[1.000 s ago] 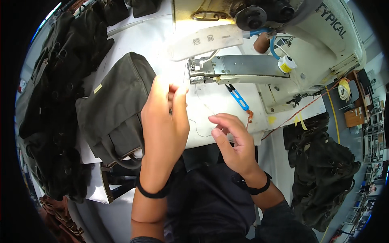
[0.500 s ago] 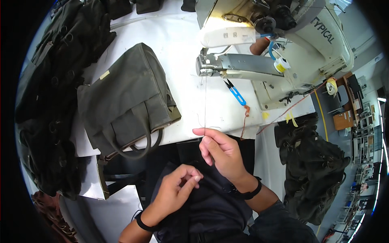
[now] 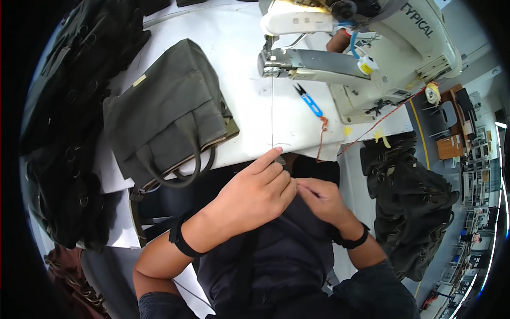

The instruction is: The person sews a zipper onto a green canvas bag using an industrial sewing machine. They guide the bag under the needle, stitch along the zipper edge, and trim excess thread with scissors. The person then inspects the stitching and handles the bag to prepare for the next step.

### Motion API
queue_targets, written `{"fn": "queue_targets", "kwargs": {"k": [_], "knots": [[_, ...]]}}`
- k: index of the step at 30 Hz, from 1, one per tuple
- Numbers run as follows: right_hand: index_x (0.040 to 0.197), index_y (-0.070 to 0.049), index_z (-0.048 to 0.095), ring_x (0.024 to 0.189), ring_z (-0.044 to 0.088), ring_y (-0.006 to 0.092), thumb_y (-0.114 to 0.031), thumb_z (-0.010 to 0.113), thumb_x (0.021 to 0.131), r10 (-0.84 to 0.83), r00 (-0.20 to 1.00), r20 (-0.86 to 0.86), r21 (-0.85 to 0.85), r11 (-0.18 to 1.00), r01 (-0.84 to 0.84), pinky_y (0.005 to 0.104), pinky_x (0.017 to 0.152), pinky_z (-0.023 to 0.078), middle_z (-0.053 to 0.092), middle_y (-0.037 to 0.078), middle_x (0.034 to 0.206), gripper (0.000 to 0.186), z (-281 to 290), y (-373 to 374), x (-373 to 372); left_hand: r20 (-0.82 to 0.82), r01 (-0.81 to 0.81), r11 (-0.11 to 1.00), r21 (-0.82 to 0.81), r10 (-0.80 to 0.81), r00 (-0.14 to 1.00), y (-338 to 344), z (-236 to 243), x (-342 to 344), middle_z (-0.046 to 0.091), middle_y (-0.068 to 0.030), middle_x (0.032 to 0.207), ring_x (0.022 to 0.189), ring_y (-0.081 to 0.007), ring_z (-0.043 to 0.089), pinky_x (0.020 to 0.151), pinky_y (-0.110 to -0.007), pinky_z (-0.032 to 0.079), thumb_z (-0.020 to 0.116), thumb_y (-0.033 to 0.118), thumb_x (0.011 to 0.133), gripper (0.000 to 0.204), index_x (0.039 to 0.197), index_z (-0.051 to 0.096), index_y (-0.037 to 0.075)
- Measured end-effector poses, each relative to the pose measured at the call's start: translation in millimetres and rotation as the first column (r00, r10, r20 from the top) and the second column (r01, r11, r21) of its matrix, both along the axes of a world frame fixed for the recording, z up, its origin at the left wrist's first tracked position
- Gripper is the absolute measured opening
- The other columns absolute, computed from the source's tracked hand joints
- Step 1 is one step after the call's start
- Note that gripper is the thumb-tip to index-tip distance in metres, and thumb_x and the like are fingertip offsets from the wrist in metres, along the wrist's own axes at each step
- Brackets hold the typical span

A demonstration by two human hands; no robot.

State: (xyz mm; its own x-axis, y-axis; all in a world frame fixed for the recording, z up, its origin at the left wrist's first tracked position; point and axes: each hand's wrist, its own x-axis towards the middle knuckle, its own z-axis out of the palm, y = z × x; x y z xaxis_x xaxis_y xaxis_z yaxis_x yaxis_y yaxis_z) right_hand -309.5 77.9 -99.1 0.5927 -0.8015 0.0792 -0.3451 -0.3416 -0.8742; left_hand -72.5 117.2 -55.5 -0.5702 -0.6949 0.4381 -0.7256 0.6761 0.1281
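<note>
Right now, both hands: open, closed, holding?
Left hand: index finger out at the thread, other fingers curled; grip unclear.
Right hand: pinched closed; can't tell if holding anything.

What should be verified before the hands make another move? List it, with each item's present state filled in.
1. Thread straight below the machine's lower arm: ok, it runs down in a straight line toward the left hand.
2. Thread pinched by the left hand: cannot tell; its index fingertip is at the thread, but the grip is unclear.
3. Right hand holding thread: cannot tell; its fingertips meet the left hand's.
4. Blue snips clear of the thread: ok, they lie to its right.
5. Dark bag wholly on the table: not ok, its handles reach past the front edge.
</note>
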Motion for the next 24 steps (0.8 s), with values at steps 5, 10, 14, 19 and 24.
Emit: {"fn": "queue_targets", "kwargs": {"k": [5,10,14,19,24], "knots": [[0.112,0.001,0.075,0.091,0.076,0.0277,-0.008,0.069,0.098,-0.056,0.985,-0.164,-0.041,0.998,0.050,0.0334,0.081,0.058,0.077,0.016,0.102,0.017,-3,-11,-23,-0.049,-0.075,0.997,-0.007,0.074,0.996,5,-3,16,0.064,-0.0060,0.094,0.088,-0.0227,0.064,0.090,-0.039,0.053,0.071,0.011,0.077,0.025,0.101,0.070,0.002],[0.112,0.000,0.074,0.088,0.070,0.0322,-0.008,0.067,0.098,-0.277,0.951,-0.134,-0.475,0.860,0.184,0.0373,0.079,0.055,0.073,0.017,0.099,0.018,14,-54,-18,-0.218,-0.163,0.986,-0.045,0.149,0.964,4,-8,15,0.066,-0.0078,0.097,0.086,-0.0244,0.065,0.078,-0.037,0.052,0.073,0.006,0.077,0.025,0.101,0.072,0.001],[0.119,-0.001,0.071,0.106,0.066,0.0350,-0.008,0.066,0.095,-0.291,0.955,-0.061,-0.732,0.663,0.156,0.0404,0.093,0.052,0.072,0.015,0.111,0.025,14,-114,19,-0.394,-0.258,0.966,-0.019,0.230,0.890,-4,0,8,0.067,-0.0091,0.094,0.079,-0.0266,0.066,0.069,-0.037,0.053,0.078,-0.001,0.079,0.020,0.099,0.074,0.001],[0.122,-0.001,0.068,0.105,0.065,0.0361,-0.006,0.066,0.092,-0.346,0.918,-0.193,-0.748,0.657,0.091,0.0439,0.094,0.052,0.071,0.017,0.111,0.031,-24,-161,31,-0.520,-0.378,0.926,-0.017,0.315,0.794,-20,4,1,0.067,-0.0099,0.089,0.076,-0.0269,0.066,0.066,-0.037,0.054,0.082,-0.004,0.080,0.018,0.096,0.076,0.001],[0.118,0.000,0.067,0.093,0.066,0.0360,-0.007,0.065,0.091,-0.413,0.896,-0.163,-0.805,0.581,0.121,0.0456,0.085,0.053,0.070,0.018,0.104,0.028,-37,-167,34,-0.544,-0.481,0.877,-0.003,0.402,0.736,-33,10,5,0.069,-0.0111,0.090,0.080,-0.0281,0.068,0.070,-0.037,0.056,0.080,-0.004,0.082,0.015,0.095,0.074,0.001]]}}
